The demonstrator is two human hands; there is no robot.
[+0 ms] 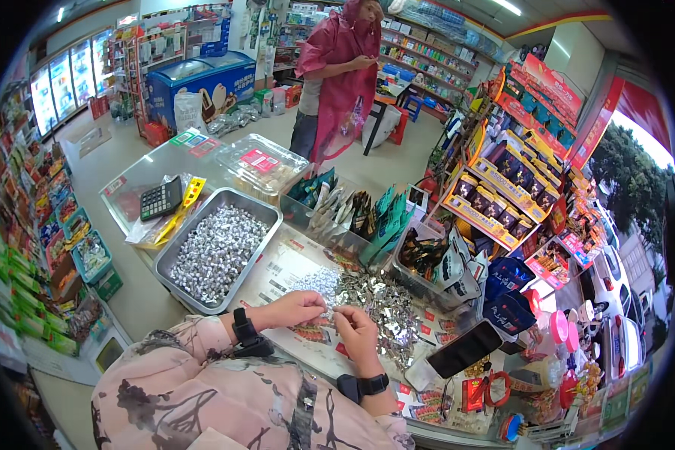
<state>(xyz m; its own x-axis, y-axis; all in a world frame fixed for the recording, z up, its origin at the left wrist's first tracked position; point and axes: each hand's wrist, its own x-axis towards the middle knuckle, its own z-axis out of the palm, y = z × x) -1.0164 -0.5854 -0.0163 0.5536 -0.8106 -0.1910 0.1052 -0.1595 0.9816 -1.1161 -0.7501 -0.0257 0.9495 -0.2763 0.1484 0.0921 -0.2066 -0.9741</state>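
Both of my hands are close together over the counter (277,262), fingertips almost meeting. My left hand (296,307) is pinched, and so is my right hand (357,331); whatever lies between their fingers is too small to make out. Just beyond my fingertips is a heap of small whitish pieces (319,280). Beside it, next to my right hand, spreads a larger pile of shiny silver metal pieces (386,311). A steel tray (273,214) full of small silver-and-white pieces stands to the left, beyond my left forearm.
A calculator (161,199) and a yellow packet (187,202) lie left of the tray. Clear bins of pouches (337,206) line the counter's far side. A phone (466,349) leans at right. Across the counter stands a person in a red raincoat (345,82).
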